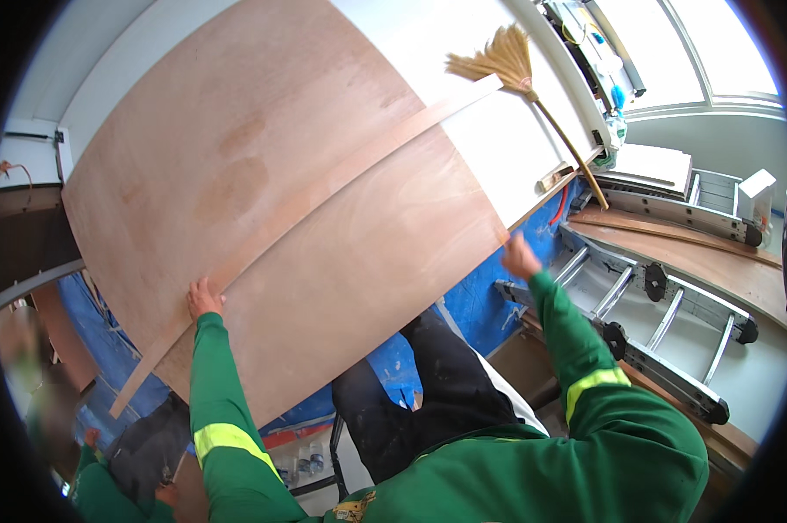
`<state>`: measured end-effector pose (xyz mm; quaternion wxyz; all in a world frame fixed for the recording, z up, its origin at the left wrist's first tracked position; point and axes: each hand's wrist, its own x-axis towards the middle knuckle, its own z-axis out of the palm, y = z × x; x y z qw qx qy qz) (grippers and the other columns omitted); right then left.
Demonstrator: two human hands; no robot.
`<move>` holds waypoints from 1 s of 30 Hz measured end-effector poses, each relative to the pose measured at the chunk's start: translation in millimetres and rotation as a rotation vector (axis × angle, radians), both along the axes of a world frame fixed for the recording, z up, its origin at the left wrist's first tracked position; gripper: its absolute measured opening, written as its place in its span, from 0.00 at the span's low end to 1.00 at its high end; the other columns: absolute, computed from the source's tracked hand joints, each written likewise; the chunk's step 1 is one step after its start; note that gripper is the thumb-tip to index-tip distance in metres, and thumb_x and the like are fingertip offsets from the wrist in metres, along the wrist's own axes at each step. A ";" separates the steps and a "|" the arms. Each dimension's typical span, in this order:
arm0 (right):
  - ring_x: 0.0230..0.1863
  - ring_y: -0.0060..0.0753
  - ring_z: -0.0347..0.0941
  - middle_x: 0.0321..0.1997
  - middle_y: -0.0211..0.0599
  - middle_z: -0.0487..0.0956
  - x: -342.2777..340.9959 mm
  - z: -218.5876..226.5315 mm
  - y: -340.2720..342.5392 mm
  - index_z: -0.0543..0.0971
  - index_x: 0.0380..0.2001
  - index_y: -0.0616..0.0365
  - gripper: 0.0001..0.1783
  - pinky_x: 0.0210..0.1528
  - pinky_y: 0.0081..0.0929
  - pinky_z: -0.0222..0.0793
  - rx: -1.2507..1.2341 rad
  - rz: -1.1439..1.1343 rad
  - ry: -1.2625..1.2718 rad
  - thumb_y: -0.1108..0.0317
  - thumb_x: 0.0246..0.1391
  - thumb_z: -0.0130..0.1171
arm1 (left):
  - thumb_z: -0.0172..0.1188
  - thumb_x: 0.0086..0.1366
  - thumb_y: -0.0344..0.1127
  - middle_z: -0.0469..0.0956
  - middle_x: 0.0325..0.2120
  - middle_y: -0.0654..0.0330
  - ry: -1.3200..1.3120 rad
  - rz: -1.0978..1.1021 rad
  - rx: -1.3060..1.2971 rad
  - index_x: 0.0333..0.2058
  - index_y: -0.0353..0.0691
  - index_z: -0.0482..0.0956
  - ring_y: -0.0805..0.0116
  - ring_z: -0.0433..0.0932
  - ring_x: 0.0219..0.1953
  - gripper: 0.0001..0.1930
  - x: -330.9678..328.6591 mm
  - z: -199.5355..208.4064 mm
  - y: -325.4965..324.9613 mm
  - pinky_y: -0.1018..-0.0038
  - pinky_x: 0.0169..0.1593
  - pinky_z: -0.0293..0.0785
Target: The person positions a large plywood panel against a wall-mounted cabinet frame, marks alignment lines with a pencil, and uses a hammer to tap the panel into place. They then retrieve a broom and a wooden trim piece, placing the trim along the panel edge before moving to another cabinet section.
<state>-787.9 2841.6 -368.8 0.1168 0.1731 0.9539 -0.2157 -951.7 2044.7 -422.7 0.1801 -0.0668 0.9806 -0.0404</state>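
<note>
A large reddish-brown plywood sheet lies before me on a white surface. Across it runs a long, thin wooden strip, slanting from lower left to upper right and sticking out past both edges of the sheet. My left hand rests on the strip's lower left part, fingers spread and pressing on it. At the sheet's right corner is my right hand, somewhat blurred, its fingers curled closed. Whatever it may hold is hidden.
A straw broom lies at the upper right. An aluminium ladder and wooden boards lie to the right. Blue sheeting covers the floor below. Another person in a green sleeve is at the lower left.
</note>
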 end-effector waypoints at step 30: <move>0.31 0.29 0.74 0.35 0.38 0.74 -55.3 218.9 -49.1 0.66 0.45 0.61 0.20 0.26 0.32 0.74 -0.685 -0.764 0.427 0.58 0.64 0.60 | 0.65 0.54 0.52 0.74 0.54 0.44 -0.267 -0.339 0.840 0.60 0.42 0.67 0.39 0.79 0.50 0.37 133.3 359.3 466.9 0.51 0.54 0.76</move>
